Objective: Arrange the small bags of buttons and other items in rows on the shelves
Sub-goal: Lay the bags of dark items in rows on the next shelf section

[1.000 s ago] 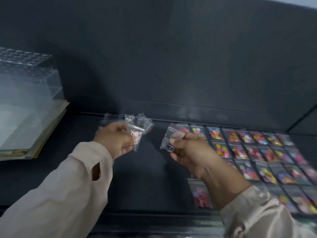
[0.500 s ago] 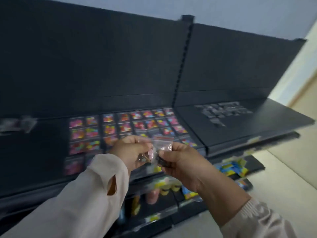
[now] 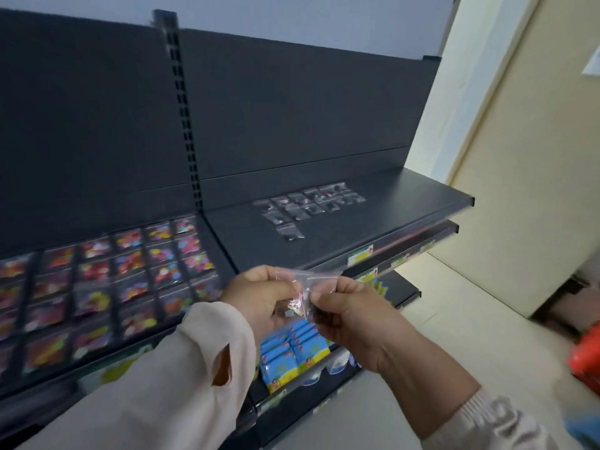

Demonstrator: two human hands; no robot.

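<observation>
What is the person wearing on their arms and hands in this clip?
The left hand and right hand are bare, no gloves. Long pale pinkish sleeves cover both arms: the left sleeve has a teardrop slit near its cuff, the right sleeve a ribbed, greyish cuff.

Left hand: fingers curled, thumb on top, pinching clear bags.
Right hand: back toward the camera, fingers curled, pinching the same bags from the right, just beside the left hand.
Left arm: comes in from lower left, left sleeve down to the wrist.
Right arm: comes in from lower right, forearm bare, right sleeve near the elbow.
</observation>
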